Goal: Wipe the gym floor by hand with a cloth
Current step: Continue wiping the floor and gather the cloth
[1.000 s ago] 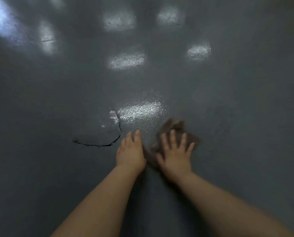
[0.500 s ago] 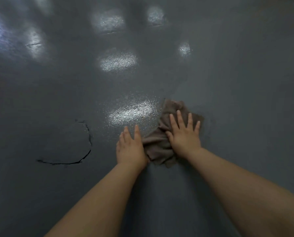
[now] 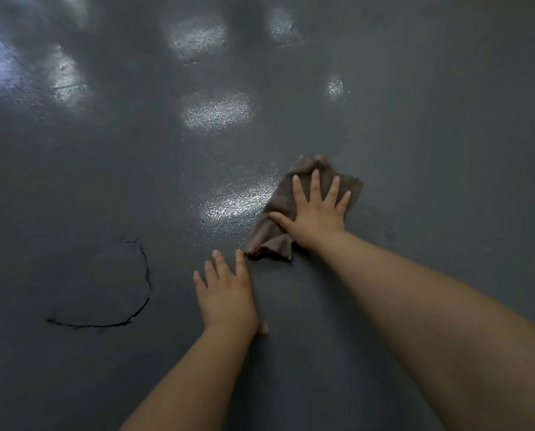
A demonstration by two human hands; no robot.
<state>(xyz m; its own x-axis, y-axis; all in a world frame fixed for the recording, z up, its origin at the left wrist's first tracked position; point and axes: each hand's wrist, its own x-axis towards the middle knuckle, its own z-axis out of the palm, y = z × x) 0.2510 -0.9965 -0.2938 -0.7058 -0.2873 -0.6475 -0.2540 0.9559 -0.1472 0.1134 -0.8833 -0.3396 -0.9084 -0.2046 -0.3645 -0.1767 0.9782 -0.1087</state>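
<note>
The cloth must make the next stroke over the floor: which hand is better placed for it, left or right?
Right. The right hand already lies flat with spread fingers on the cloth, while the left hand rests on the bare floor beside it, seemingly as support.

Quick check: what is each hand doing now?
Left hand: open, flat on the dark grey floor.
Right hand: open, fingers spread, pressing the crumpled brown cloth.

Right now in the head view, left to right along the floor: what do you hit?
Curved crack in the floor → left hand, flat on the floor → brown cloth → right hand, spread flat on the cloth.
</note>
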